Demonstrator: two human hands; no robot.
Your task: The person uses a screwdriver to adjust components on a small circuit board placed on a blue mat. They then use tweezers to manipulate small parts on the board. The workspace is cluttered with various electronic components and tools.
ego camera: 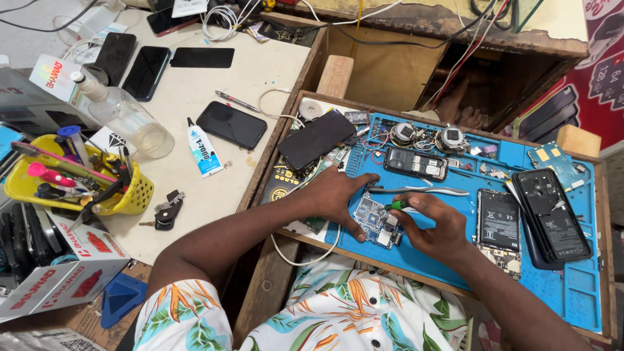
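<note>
Your left hand (pixel 338 195) is pressing flat on the circuit board (pixel 377 221) while your right hand (pixel 435 227), at its three o'clock, is pinching a green-handled screwdriver (pixel 396 205) on the blue mat (pixel 578 292)

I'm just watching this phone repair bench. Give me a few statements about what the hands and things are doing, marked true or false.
1. The left hand presses on the circuit board. True.
2. The right hand holds a hammer. False: it holds a green-handled tool.
3. The work lies on a red mat. False: the mat is blue.
4. A clear bottle lies on the table to the left. True.
</note>
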